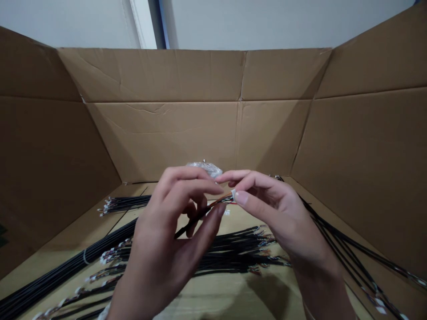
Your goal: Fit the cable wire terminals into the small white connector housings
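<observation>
Between my two hands, near the middle of the head view, runs a black cable (pixel 195 221) whose coloured wires (pixel 220 199) fan out toward a small white connector (pixel 233 194). My left hand (pixel 176 222) is curled around the cable, its thumb below the wires and its fingers above. The white connector is pinched by my right hand (pixel 271 200), with the thumb on its near face. Part of the cable is hidden behind the left fingers. Below the hands lies a row of black cables (pixel 233 251) with bare coloured wire ends on the right.
Cardboard walls (pixel 167 138) enclose the surface on the back and sides. At left lie a tied bundle of black cables (pixel 96 246) and a smaller bundle (pixel 128 203). More cables (pixel 347 244) run along the right. A clear plastic bag (pixel 208 169) sits behind my hands.
</observation>
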Available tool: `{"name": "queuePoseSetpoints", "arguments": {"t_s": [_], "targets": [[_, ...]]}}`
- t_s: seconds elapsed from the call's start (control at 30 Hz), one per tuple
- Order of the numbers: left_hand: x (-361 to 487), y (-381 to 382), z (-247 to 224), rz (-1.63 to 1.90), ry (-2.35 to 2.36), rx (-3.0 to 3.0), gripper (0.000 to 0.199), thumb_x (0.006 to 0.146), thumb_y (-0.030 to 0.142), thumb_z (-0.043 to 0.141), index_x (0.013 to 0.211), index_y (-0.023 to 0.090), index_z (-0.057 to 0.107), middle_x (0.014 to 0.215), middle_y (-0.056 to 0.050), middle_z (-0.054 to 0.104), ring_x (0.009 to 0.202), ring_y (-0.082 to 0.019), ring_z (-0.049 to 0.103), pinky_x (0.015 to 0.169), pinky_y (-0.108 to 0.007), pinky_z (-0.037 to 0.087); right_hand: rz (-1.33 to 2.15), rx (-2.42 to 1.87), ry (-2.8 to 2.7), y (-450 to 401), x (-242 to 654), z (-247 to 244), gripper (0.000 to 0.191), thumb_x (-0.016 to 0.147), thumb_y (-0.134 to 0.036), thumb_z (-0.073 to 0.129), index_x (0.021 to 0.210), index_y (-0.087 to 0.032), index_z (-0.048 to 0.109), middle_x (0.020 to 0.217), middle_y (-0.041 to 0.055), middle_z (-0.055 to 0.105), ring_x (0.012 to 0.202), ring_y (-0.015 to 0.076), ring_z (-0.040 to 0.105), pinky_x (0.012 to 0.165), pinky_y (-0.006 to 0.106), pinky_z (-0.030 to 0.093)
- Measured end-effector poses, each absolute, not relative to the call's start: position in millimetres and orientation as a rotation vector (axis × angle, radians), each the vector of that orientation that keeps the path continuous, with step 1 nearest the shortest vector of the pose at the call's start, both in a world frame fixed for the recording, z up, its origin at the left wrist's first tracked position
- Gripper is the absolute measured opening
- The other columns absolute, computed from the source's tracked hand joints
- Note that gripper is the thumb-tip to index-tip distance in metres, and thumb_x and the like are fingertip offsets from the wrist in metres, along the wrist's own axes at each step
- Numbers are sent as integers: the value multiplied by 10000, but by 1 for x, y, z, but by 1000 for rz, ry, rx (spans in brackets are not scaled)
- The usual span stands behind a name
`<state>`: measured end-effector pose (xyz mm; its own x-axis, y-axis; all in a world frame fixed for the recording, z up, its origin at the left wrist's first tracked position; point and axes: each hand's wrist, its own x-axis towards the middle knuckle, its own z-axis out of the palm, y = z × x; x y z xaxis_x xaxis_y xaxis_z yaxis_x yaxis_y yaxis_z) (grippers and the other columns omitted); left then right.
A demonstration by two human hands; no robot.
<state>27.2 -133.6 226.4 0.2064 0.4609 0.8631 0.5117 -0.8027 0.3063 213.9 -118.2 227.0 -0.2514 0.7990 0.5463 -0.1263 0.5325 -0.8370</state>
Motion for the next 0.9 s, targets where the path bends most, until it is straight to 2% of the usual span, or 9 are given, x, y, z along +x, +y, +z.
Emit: {"name": "queuePoseSetpoints", "arguments": {"t_s": [0.1,0.23,0.37,0.5,0.6,0.77,0.9], "targets": [[26,-134,228,-1672,-1027,-2485,149,1020,170,596,1111,273,652,1092,-3,606,884,-101,677,682,-167,570,851,-622,-1609,-119,211,227,119,977,-272,703,859,-259,713,1234,19,757,1224,235,670,1088,414,471],[27,-132,227,-1451,-943,-2388,137,1007,110,616,1058,232,651,1151,-20,590,903,-89,677,808,-175,555,777,-652,-1594,-121,209,226,113,969,-255,697,856,-258,702,1201,17,758,1190,236,675,1051,405,478],[29,-131,224,-1334,-854,-2264,153,999,73,611,1081,202,620,1218,-50,595,798,-87,684,674,-192,541,792,-660,-1562,-123,209,227,145,956,-261,700,811,-247,699,1140,6,777,1115,215,694,1038,379,478],[27,-135,220,-1270,-885,-2242,244,1007,69,587,1180,239,616,1272,-38,606,891,-128,718,651,-212,547,799,-676,-1543,-124,209,229,160,943,-266,703,785,-244,699,1128,7,786,1097,222,702,1030,391,481],[27,-137,219,-1274,-871,-2213,246,1010,76,583,1188,244,614,1245,-36,629,927,-148,718,672,-220,564,797,-686,-1541,-124,208,230,155,940,-261,701,786,-245,707,1131,14,789,1116,234,704,1042,405,478],[30,-134,223,-1326,-896,-2289,221,1013,38,524,1078,222,627,1185,-40,678,915,-130,705,685,-190,561,790,-667,-1556,-123,207,229,154,953,-255,695,799,-251,700,1151,17,786,1168,243,694,1077,424,466],[29,-132,229,-1553,-979,-2556,208,1025,103,515,1030,224,684,1111,-44,719,802,-117,708,562,-166,557,738,-661,-1558,-123,208,226,150,966,-242,684,818,-255,694,1164,18,770,1166,241,687,1058,429,478]]}}
